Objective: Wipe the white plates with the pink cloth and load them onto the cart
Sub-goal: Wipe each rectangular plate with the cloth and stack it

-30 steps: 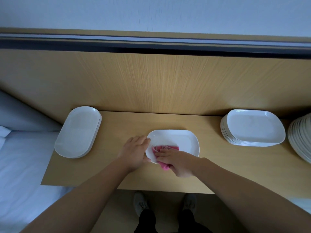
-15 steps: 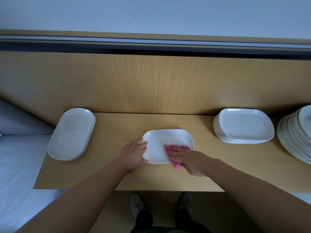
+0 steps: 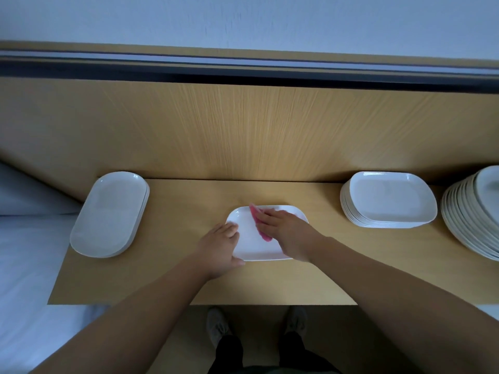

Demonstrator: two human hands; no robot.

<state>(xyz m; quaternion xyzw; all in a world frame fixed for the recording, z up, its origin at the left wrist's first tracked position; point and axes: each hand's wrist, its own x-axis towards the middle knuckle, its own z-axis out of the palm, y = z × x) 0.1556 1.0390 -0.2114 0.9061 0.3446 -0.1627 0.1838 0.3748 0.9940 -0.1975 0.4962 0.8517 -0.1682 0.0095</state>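
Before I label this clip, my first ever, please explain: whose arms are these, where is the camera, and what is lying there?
There is no machine here. The arms belong to a person who wears a camera on the head, so the view looks down over their own arms, with their shoes at the bottom. The left hand grips the left edge of a white plate on the wooden table, steadying it. The right hand presses a pink cloth onto that plate with fairly straight fingers. A stack of oval plates lies on the left. On the right lie a stack of squarish plates and a third stack, cut off by the frame.
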